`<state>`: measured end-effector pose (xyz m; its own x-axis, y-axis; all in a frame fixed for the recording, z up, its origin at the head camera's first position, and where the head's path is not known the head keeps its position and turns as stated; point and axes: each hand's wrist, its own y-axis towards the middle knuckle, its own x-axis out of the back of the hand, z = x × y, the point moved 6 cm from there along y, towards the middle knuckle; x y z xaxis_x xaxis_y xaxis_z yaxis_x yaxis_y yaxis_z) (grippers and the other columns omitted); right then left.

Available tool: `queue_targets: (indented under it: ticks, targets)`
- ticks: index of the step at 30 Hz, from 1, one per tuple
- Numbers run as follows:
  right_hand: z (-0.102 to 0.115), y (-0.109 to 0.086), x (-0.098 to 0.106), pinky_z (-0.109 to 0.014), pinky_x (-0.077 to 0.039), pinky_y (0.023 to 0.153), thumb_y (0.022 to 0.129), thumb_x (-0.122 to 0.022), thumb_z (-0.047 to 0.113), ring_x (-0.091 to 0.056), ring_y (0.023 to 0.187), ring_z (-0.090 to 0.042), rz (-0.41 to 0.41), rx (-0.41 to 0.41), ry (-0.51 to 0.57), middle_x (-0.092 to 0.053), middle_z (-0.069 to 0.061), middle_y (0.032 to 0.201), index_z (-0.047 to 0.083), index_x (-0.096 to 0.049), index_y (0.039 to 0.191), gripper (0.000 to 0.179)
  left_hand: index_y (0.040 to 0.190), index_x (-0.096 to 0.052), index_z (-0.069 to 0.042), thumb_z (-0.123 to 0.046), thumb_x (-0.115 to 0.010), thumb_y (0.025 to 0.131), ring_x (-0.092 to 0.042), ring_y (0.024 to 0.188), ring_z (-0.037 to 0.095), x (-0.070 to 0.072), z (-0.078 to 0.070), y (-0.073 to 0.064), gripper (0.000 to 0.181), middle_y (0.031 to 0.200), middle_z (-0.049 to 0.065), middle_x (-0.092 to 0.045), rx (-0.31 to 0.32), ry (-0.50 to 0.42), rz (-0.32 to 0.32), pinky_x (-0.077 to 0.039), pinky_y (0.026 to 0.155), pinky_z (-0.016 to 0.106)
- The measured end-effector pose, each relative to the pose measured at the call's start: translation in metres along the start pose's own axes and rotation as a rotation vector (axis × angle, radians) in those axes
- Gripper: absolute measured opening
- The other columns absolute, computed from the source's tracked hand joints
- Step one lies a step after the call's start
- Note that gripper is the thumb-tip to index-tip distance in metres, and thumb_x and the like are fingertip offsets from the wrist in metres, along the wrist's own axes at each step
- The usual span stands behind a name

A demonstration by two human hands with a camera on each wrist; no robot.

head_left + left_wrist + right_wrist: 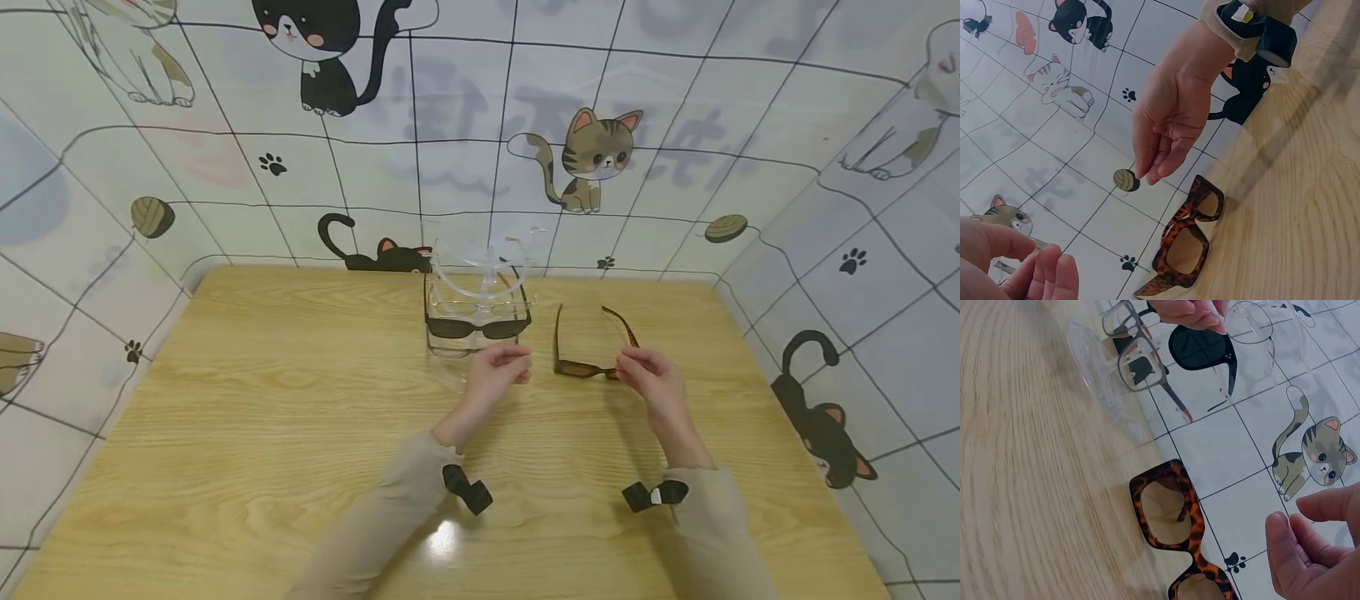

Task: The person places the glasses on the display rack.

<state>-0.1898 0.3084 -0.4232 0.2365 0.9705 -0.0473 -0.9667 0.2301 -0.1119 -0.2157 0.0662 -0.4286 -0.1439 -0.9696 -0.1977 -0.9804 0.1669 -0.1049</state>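
Tortoiseshell sunglasses [579, 369] lie on the wooden table, temples pointing to the back wall. My right hand [654, 385] hovers over their right end, fingers loosely bent; the right wrist view shows a gap between thumb and fingers [1282, 550], with nothing in it. My left hand [491, 379] is in front of a clear display stand [480, 293], fingers bent and seemingly empty. On the stand are black sunglasses [450, 328], thin wire-rimmed glasses [457, 307] above them and grey-framed glasses [1163, 375] below. In the right wrist view my left fingers overlap the black sunglasses.
The wooden table [262, 417] meets walls covered with a cat-patterned sheet [465, 100] at the back and both sides. Each wrist wears a black strap with a small camera [468, 490]. The stand rises close to the back wall.
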Motion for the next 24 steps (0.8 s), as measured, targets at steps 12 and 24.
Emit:
queue_targets:
  ticks: [12, 24]
  targets:
    - [-0.007, 0.005, 0.028, -0.018, -0.053, 0.075, 0.09, -0.062, 0.007, -0.062, 0.077, -0.004, -0.097, -0.05, -0.051, -0.065, 0.005, 0.085, 0.006, -0.06, 0.1, 0.01, 0.106, -0.064, 0.009, -0.003, -0.064, 0.086, -0.063, 0.071, 0.013, -0.035, 0.026, 0.015, 0.023, 0.088, 0.013, -0.068, 0.119, -0.015, 0.016, -0.056, 0.071, 0.029]
    - [-0.034, 0.034, 0.067, -0.018, -0.052, 0.077, 0.09, -0.063, 0.016, -0.059, 0.083, -0.004, -0.218, -0.052, -0.18, -0.059, 0.006, 0.093, -0.004, -0.058, 0.116, 0.033, 0.107, -0.066, 0.002, -0.009, -0.065, 0.086, -0.064, 0.086, 0.026, -0.049, 0.048, 0.037, 0.024, 0.095, 0.007, -0.067, 0.091, 0.146, -0.12, -0.053, 0.067, 0.026]
